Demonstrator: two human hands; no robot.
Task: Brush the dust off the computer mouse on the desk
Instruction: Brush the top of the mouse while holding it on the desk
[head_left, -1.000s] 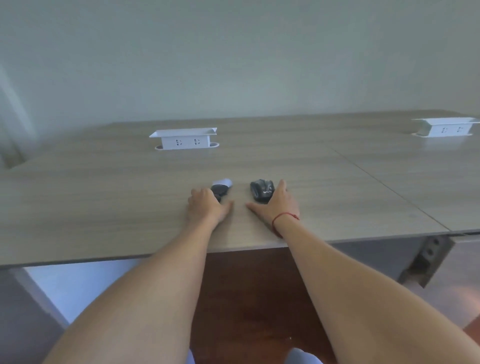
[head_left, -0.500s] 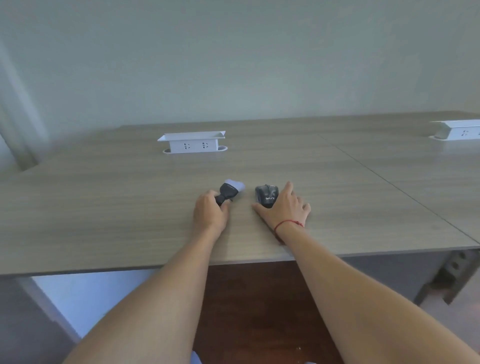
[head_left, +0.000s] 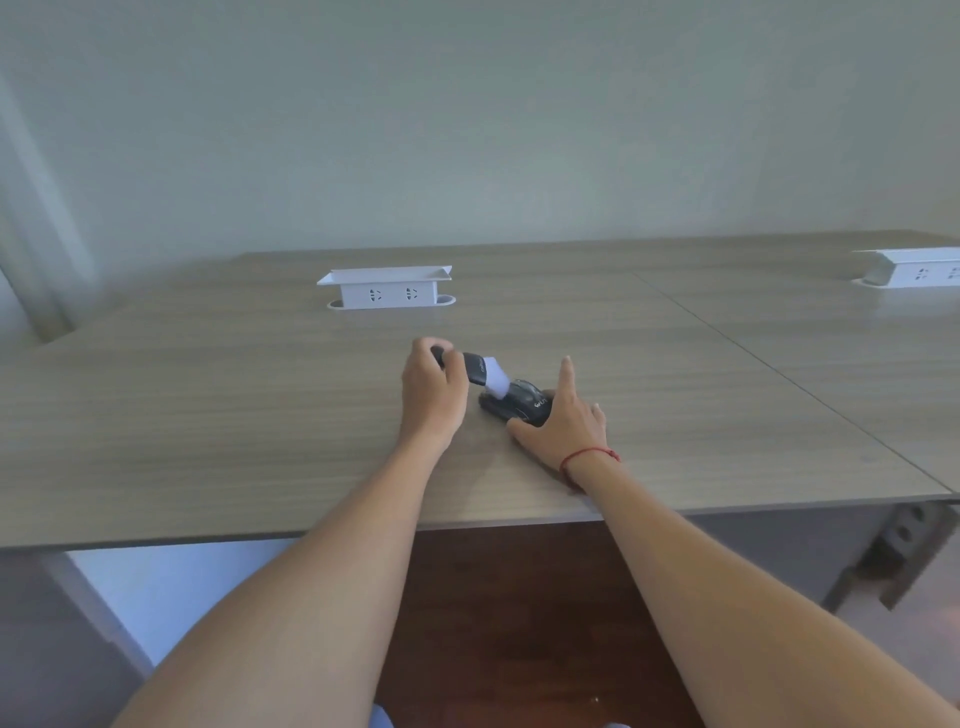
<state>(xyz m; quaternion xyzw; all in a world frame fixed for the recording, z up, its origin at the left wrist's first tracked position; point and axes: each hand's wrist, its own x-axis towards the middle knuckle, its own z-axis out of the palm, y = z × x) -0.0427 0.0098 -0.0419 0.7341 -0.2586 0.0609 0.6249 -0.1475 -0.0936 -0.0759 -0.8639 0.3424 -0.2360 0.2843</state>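
Observation:
A black computer mouse (head_left: 519, 405) lies on the wooden desk (head_left: 208, 415), a little right of centre. My right hand (head_left: 563, 421) holds it from the right side, thumb at its near end and index finger stretched along its far side. My left hand (head_left: 434, 387) is closed around the black handle of a small brush (head_left: 480, 370). The brush's pale bristles point down to the right and touch the top left of the mouse.
A white socket box (head_left: 385, 287) stands on the desk behind the hands. A second socket box (head_left: 914, 266) sits at the far right on the adjoining desk. A seam (head_left: 779, 370) runs between the two desks. The near desk edge lies just below my wrists.
My left hand lifted the brush off the desk and swung its bristles right onto the mouse. My right hand settled around the mouse's right side.

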